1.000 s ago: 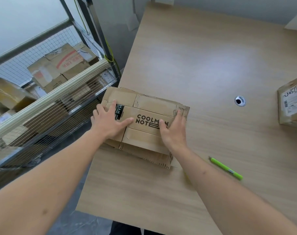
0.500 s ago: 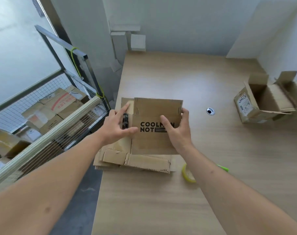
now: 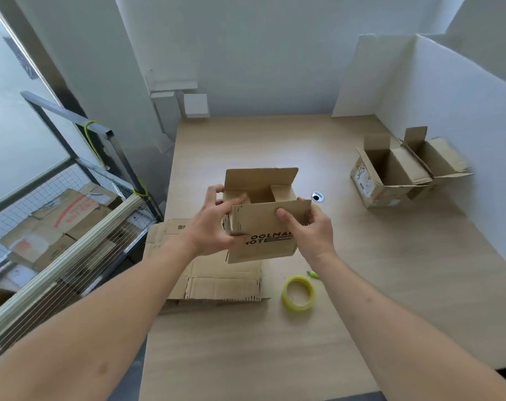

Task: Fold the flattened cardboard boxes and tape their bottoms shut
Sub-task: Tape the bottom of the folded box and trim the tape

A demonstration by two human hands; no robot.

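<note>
Both hands hold a printed cardboard box opened into shape above the table. The left hand grips its left side, fingers curled around the wall; the right hand pinches the near panel's right edge. A yellow tape roll lies just below the right wrist, flattened cardboard boxes beneath the left.

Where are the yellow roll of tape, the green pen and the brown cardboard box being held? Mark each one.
yellow roll of tape (image 3: 286,293), head view, on the left side of its ring.
green pen (image 3: 313,274), head view, on its visible tip.
brown cardboard box being held (image 3: 263,224), head view, on the near printed wall.
</note>
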